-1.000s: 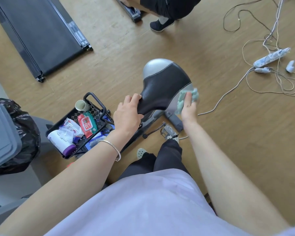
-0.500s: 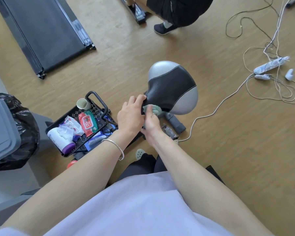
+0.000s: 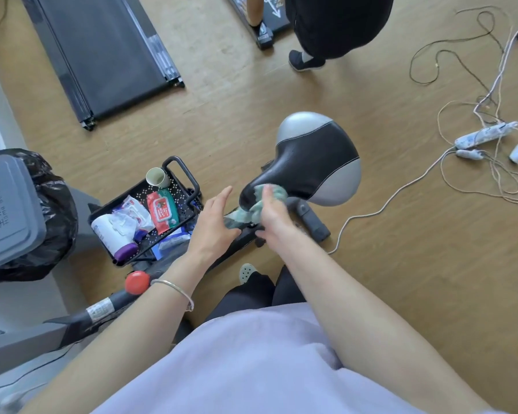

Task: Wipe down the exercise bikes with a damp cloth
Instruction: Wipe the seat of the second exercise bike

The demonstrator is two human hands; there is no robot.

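The exercise bike's black and silver saddle (image 3: 314,162) stands in the middle of the view, its narrow nose pointing toward me. My right hand (image 3: 272,218) holds a crumpled green cloth (image 3: 259,204) against the nose of the saddle. My left hand (image 3: 214,224) hovers just left of the nose with fingers straight, off the saddle, a bangle on its wrist. Below the hands runs the bike's dark frame (image 3: 243,237), and a red knob (image 3: 137,282) sits on its bar.
A black supply caddy (image 3: 180,168) with wipes, a cup and a bottle stands left of the saddle. A grey bin with a black bag (image 3: 15,210) is at the far left. Treadmill deck (image 3: 102,55) behind. Cables and a power strip (image 3: 485,135) lie right. Another person (image 3: 332,25) stands behind.
My right hand brought the cloth from the saddle's right rear edge round to its nose. My left hand let go of the nose and now hovers beside it.
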